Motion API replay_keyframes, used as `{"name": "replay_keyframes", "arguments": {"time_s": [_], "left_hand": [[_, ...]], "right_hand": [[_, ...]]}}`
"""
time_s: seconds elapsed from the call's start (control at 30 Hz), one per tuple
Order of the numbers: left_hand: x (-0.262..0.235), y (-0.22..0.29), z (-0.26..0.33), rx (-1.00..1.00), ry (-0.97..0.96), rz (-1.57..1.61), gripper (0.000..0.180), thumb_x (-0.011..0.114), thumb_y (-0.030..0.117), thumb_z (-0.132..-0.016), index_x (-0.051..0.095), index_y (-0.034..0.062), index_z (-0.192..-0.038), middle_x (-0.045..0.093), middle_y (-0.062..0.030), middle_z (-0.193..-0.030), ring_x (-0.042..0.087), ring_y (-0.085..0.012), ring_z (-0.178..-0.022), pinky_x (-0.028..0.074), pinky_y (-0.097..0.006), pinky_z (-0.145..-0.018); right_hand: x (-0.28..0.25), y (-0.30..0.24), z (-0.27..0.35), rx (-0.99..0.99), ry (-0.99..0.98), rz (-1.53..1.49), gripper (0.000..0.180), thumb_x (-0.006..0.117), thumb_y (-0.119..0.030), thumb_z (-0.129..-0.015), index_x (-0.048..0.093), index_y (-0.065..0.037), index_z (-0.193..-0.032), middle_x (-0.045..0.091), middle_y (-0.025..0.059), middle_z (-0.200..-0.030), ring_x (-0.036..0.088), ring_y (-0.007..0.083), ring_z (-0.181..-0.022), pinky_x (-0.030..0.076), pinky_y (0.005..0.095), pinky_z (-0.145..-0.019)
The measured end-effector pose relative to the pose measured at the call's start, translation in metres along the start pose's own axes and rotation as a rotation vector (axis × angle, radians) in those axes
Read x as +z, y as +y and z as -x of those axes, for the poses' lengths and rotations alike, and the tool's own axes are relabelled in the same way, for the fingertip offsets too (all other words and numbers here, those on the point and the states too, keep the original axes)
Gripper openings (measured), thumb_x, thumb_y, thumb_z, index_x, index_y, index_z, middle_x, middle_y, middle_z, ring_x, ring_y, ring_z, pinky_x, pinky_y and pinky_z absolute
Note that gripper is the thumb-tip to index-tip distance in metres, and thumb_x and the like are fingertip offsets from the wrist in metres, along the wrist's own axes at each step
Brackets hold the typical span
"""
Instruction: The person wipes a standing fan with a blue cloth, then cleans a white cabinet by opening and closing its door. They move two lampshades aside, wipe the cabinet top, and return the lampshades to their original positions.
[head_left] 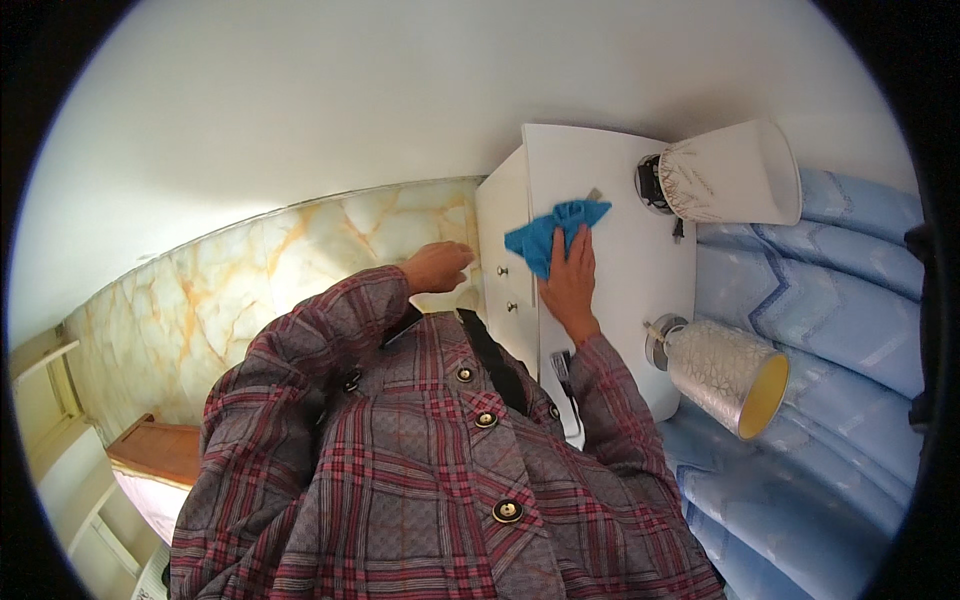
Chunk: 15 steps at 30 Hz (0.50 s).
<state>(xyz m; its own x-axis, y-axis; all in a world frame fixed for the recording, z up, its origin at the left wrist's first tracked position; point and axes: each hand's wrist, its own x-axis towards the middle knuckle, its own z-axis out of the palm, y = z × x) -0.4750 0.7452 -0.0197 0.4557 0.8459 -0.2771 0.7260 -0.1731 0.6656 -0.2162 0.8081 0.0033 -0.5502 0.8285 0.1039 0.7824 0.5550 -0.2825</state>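
My right hand (569, 290) presses a bunched blue cloth (558, 232) onto the white top of a cabinet (625, 240), its fingers spread over the cloth's near side. A small greyish piece (595, 194) shows at the cloth's far edge; I cannot make out what it is. My left hand (437, 267) hangs in the air to the left of the cabinet's drawer front, fingers curled in, and nothing shows in it. Two round knobs (502, 271) sit on the drawers beside it.
Two lamps stand along the cabinet's right side: one with a white shade (735, 175), one with a patterned shade, yellow inside (728, 375). A dark plug-like item with a cable (562, 370) lies near my right forearm. Blue curtains (820, 290) hang at the right.
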Motion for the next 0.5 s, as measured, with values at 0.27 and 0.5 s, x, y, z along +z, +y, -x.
{"name": "replay_keyframes", "arguments": {"time_s": [0.27, 0.5], "left_hand": [[0.013, -0.012, 0.042, -0.226, -0.074, 0.012, 0.046, 0.063, 0.018, -0.082, 0.056, 0.0011, -0.124, 0.056, -0.0180, -0.129, 0.052, -0.0363, -0.118, 0.043, -0.044, -0.100], [0.036, -0.018, 0.073, -0.204, 0.116, 0.095, 0.035, 0.060, 0.016, -0.080, 0.062, 0.0003, -0.112, 0.062, -0.0192, -0.113, 0.058, -0.0382, -0.107, 0.047, -0.047, -0.091]], "right_hand": [[0.008, 0.009, -0.067, -0.233, -0.125, 0.059, 0.069, 0.062, -0.004, -0.075, 0.040, -0.004, -0.140, 0.024, 0.0279, -0.151, 0.024, 0.0443, -0.140, 0.023, 0.0532, -0.112], [-0.018, 0.015, 0.040, -0.076, -0.131, 0.021, 0.070, 0.063, 0.001, -0.070, 0.042, 0.002, -0.137, 0.026, 0.0297, -0.150, 0.027, 0.0459, -0.137, 0.024, 0.0527, -0.112]]}}
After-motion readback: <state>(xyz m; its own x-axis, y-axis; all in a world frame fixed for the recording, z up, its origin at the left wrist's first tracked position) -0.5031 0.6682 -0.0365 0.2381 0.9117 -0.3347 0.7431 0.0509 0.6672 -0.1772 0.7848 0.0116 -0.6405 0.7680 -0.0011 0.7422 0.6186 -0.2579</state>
